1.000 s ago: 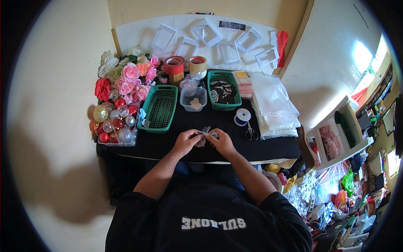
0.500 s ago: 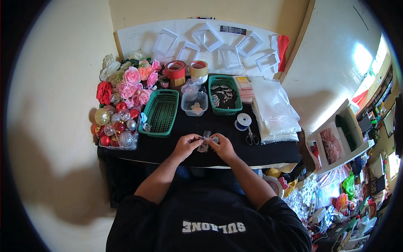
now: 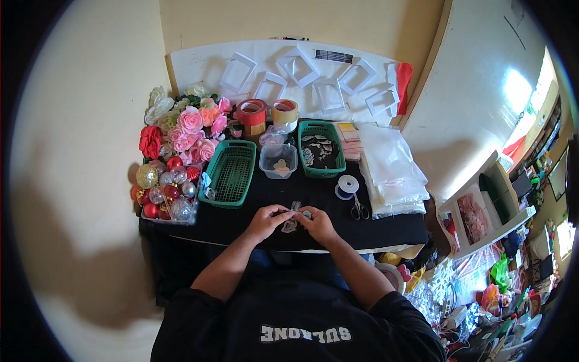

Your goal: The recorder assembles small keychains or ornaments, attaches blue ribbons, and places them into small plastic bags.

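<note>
Both hands meet over the front of the black-covered table (image 3: 241,241). My left hand (image 3: 265,222) pinches a small clear plastic bag (image 3: 290,226) from the left, thumb and fingertips together. From the right, my right hand (image 3: 319,226) pinches the same bag near its top. Its crinkled lower part hangs below the fingertips; what is inside is too small to make out. Beside the right fingers shows a small round pale piece (image 3: 307,214), partly covered by them. A clear plastic tub (image 3: 278,158) with pale cut-out shapes (image 3: 281,167) stands beyond the hands.
An empty green basket (image 3: 231,175) stands left, another green basket (image 3: 322,173) with small pieces right. Ribbon spool (image 3: 348,184), scissors (image 3: 359,210) and plastic bags (image 3: 395,175) lie right. Baubles (image 3: 172,190), artificial flowers (image 3: 190,130), tape rolls (image 3: 251,113) and white frames (image 3: 298,66) surround the back.
The whole scene sits slightly lower in the picture, as the head view has tilted. Both hands keep their pinch on the small bag, with only slight finger movement.
</note>
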Action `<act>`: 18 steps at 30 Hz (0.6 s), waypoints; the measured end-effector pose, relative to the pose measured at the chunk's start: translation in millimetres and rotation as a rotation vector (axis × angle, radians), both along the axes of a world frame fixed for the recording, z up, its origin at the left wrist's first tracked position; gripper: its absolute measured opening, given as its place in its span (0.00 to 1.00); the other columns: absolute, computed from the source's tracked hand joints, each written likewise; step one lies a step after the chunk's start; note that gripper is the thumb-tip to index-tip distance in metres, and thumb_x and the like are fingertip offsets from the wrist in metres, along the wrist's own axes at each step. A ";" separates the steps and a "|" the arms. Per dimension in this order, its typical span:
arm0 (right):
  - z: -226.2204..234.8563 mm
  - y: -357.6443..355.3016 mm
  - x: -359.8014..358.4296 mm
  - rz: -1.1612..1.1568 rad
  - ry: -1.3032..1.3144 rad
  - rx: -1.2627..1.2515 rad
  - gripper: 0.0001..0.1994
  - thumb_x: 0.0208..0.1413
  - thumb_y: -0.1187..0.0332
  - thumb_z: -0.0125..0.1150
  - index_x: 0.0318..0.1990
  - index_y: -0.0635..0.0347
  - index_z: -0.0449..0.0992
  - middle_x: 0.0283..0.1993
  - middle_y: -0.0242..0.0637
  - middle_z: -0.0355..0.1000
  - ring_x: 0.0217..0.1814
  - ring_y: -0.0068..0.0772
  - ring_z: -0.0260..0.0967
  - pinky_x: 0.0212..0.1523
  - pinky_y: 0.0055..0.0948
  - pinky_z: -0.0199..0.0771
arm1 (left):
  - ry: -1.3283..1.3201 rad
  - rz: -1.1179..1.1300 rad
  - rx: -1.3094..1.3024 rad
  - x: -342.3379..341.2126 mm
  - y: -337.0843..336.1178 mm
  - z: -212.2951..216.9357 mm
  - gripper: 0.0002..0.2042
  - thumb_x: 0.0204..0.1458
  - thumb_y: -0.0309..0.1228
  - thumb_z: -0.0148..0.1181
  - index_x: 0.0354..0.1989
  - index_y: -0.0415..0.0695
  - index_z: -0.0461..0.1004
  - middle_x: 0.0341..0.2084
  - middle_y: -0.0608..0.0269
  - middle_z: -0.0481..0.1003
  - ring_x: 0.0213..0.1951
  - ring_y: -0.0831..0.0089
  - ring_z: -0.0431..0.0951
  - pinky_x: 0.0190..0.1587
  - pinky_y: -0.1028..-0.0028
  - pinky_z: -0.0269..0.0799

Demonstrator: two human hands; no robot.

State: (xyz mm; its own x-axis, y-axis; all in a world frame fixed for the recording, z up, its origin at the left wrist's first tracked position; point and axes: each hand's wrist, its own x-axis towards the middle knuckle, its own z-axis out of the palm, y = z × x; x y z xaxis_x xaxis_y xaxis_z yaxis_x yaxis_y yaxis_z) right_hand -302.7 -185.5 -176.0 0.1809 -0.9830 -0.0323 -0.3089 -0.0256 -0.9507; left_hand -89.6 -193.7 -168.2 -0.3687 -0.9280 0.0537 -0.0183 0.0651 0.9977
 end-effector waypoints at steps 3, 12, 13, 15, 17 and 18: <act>6.1 2.5 0.9 -0.007 0.028 -0.007 0.18 0.63 0.56 0.69 0.47 0.65 0.82 0.37 0.43 0.81 0.40 0.28 0.77 0.46 0.30 0.77 | 0.101 0.044 0.016 -3.0 0.6 -3.0 0.12 0.64 0.33 0.64 0.49 0.37 0.82 0.39 0.64 0.82 0.41 0.80 0.79 0.49 0.77 0.74; 11.1 4.7 1.1 0.003 0.046 -0.041 0.18 0.62 0.56 0.70 0.47 0.64 0.82 0.37 0.42 0.81 0.41 0.28 0.77 0.46 0.31 0.77 | 0.069 0.001 0.037 2.4 -3.8 -7.1 0.10 0.66 0.30 0.60 0.51 0.39 0.78 0.39 0.68 0.79 0.41 0.82 0.77 0.47 0.78 0.74; 9.8 4.7 0.5 0.015 0.041 -0.049 0.18 0.62 0.56 0.70 0.47 0.64 0.82 0.37 0.42 0.81 0.41 0.28 0.77 0.46 0.31 0.77 | 0.088 -0.007 0.061 2.0 -4.3 -9.0 0.10 0.67 0.30 0.59 0.51 0.39 0.78 0.39 0.69 0.79 0.41 0.82 0.77 0.47 0.78 0.73; 7.2 3.5 0.3 0.011 0.046 -0.042 0.17 0.62 0.57 0.70 0.47 0.63 0.82 0.39 0.42 0.81 0.42 0.29 0.77 0.47 0.32 0.77 | 0.018 -0.003 -0.014 1.7 -5.9 -12.9 0.10 0.68 0.30 0.58 0.51 0.39 0.77 0.39 0.68 0.79 0.41 0.83 0.77 0.47 0.79 0.74; 4.7 2.7 0.2 0.019 0.039 -0.049 0.17 0.62 0.57 0.70 0.48 0.63 0.82 0.40 0.42 0.81 0.43 0.30 0.77 0.49 0.32 0.76 | -0.022 -0.015 -0.045 1.4 -7.4 -16.6 0.10 0.69 0.30 0.58 0.52 0.39 0.77 0.39 0.68 0.79 0.41 0.83 0.78 0.47 0.79 0.75; 3.8 2.7 0.1 0.029 0.027 -0.060 0.17 0.62 0.57 0.70 0.48 0.63 0.81 0.41 0.42 0.81 0.44 0.31 0.77 0.50 0.32 0.76 | -0.034 -0.025 -0.052 1.1 -8.3 -18.2 0.10 0.69 0.30 0.58 0.52 0.40 0.77 0.39 0.68 0.79 0.41 0.83 0.77 0.47 0.79 0.75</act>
